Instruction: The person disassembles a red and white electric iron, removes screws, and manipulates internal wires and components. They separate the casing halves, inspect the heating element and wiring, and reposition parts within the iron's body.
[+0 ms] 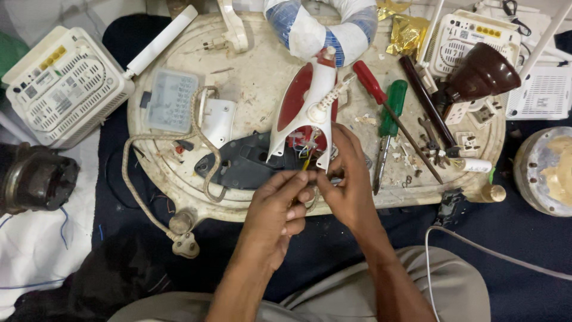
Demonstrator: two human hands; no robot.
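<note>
Pinching the iron's (310, 104) loose wires (305, 156) with both my left hand (275, 209) and right hand (351, 179) at the bench's (250, 71) near edge (iron's long axis pointing straight away from me).

A scuffed cream tray-like worktop (250, 83) on what seems dark cloth (524, 238).

Bright, even overhead light, soft shadows, sharp centre, slight wide-angle bending at the edges.
</note>
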